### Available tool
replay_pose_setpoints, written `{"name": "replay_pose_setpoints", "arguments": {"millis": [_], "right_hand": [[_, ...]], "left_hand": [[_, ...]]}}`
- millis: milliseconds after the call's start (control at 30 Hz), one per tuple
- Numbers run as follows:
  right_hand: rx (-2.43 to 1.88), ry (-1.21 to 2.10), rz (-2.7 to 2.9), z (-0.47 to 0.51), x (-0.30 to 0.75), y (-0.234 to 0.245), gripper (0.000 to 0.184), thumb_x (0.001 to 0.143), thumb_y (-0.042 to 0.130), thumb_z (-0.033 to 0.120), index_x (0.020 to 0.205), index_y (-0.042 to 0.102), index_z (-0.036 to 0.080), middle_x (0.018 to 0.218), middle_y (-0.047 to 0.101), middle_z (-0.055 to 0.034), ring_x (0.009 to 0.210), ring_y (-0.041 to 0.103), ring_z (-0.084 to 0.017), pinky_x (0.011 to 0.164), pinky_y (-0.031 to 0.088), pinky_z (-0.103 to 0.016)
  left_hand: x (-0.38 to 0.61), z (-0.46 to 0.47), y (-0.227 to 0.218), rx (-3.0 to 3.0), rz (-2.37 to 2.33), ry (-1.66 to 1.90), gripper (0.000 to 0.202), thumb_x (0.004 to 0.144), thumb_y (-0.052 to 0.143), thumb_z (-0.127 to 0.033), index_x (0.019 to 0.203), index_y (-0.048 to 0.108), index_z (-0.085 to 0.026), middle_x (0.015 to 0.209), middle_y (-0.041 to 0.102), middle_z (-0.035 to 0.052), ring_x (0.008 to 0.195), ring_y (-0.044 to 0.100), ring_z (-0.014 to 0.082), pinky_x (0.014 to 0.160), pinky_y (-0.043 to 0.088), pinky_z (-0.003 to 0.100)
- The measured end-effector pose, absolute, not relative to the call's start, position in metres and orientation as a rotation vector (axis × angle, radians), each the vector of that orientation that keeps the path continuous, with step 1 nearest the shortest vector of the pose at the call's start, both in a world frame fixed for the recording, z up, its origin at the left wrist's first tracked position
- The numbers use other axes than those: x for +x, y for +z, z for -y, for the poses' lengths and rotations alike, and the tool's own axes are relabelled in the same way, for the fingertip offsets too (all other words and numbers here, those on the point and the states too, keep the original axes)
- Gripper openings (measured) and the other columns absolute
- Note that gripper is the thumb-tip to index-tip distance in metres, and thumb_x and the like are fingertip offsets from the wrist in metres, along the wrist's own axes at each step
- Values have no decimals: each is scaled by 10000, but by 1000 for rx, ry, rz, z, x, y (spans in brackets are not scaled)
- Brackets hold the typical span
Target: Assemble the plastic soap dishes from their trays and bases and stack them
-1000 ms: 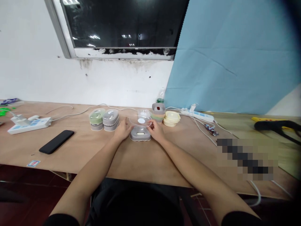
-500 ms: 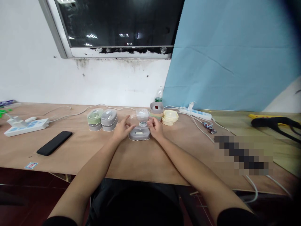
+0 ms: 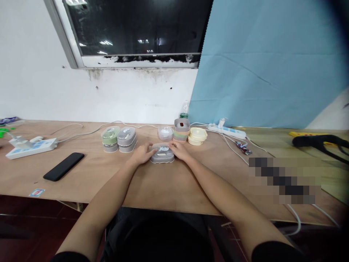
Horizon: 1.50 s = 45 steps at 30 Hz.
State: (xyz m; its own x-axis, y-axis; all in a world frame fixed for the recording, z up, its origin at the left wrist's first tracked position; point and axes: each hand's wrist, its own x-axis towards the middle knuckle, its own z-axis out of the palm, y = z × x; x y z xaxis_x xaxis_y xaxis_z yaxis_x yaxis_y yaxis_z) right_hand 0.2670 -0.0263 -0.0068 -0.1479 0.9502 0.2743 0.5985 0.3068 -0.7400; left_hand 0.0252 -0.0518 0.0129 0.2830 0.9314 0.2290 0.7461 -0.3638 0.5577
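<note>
Grey lidded box (image 3: 162, 159), between the front and back edges of the table (image 3: 166, 189), looks light, stiff, probably slick-lidded: take its 2 ends. Left hand (image 3: 142, 153) and right hand (image 3: 180, 151) touch there; whether their fingers grip, I cannot tell.

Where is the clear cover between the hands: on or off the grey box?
On: the clear cover lies over the grey box, left hand and right hand at its edges. Whether sealed, cannot tell.
</note>
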Motion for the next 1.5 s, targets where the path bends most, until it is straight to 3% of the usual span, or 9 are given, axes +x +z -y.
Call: {"name": "replay_pose_setpoints", "arguments": {"millis": [200, 400, 567, 700, 833, 967, 1167, 1367, 1500], "right_hand": [[-1345, 584, 1946, 30, 269, -2, 413, 885, 465, 531, 902, 690, 185, 861, 705, -40, 765, 619, -180, 675, 431, -267], [-1223, 704, 2018, 31, 276, -1, 438, 874, 524, 519, 1171, 625, 213, 1126, 680, -64, 963, 631, -208, 830, 468, -311], [-1199, 673, 2025, 26, 277, -8, 423, 885, 502, 525, 1106, 663, 202, 1050, 703, -55, 897, 645, -207, 791, 490, -312], [-1202, 608, 2016, 25, 275, -11, 435, 898, 476, 532, 1129, 666, 216, 1053, 706, -53, 892, 643, -203, 787, 485, -305], [-1248, 571, 1998, 25, 275, -10, 440, 901, 460, 548, 1080, 683, 213, 987, 715, -51, 855, 641, -202, 754, 473, -296], [-1238, 572, 1956, 25, 276, -10, 457, 896, 448, 578, 1052, 680, 217, 958, 713, -46, 831, 639, -195, 723, 467, -284], [-1343, 800, 1699, 21, 277, -12, 604, 912, 269, 654, 1135, 594, 197, 597, 608, 10, 399, 485, -112, 423, 359, -227], [-1341, 800, 1714, 18, 275, -16, 508, 887, 389, 633, 1088, 585, 209, 631, 615, 19, 415, 489, -93, 427, 356, -207], [-1330, 714, 1784, 16, 275, -18, 475, 881, 441, 594, 1126, 582, 212, 649, 624, 15, 466, 509, -107, 473, 378, -216]], "left_hand": [[24, 51, 13, 2202, -1534, 729, 541, 848, 489, -570, 1214, 560, -178, 990, 689, 99, 902, 644, 246, 734, 449, 301], [24, 50, 13, 2199, -1527, 668, 554, 857, 469, -568, 1261, 540, -196, 1013, 678, 90, 922, 640, 245, 773, 461, 316], [23, 49, 11, 2239, -1485, 707, 583, 879, 431, -560, 1315, 512, -182, 1137, 636, 109, 1007, 617, 241, 903, 446, 347], [21, 52, 11, 2333, -1312, 605, 814, 785, 541, -639, 1455, 338, -223, 1392, 483, 116, 1194, 527, 285, 1003, 398, 388], [22, 55, 11, 2393, -1271, 556, 1100, 558, 771, -588, 1466, 283, -205, 1389, 477, 141, 1250, 468, 348, 1018, 387, 447], [25, 57, 14, 2415, -1216, 742, 1012, 569, 793, -440, 1431, 322, -196, 1359, 448, 147, 1239, 468, 320, 1014, 414, 436], [17, 57, 33, 2652, -1198, 1127, 867, 614, 744, -280, 1399, 381, -215, 1275, 435, 123, 1216, 466, 293, 1052, 396, 415], [-27, 52, 61, 2305, -1705, 1964, 905, 626, 773, -356, 1394, 331, -171, 1403, 277, 177, 1313, 335, 342, 1075, 341, 468], [-68, 46, 66, 1866, -2097, 2127, 1027, 648, 774, -376, 1453, 182, -136, 1398, 329, 186, 1325, 316, 332, 1103, 282, 484]]}}
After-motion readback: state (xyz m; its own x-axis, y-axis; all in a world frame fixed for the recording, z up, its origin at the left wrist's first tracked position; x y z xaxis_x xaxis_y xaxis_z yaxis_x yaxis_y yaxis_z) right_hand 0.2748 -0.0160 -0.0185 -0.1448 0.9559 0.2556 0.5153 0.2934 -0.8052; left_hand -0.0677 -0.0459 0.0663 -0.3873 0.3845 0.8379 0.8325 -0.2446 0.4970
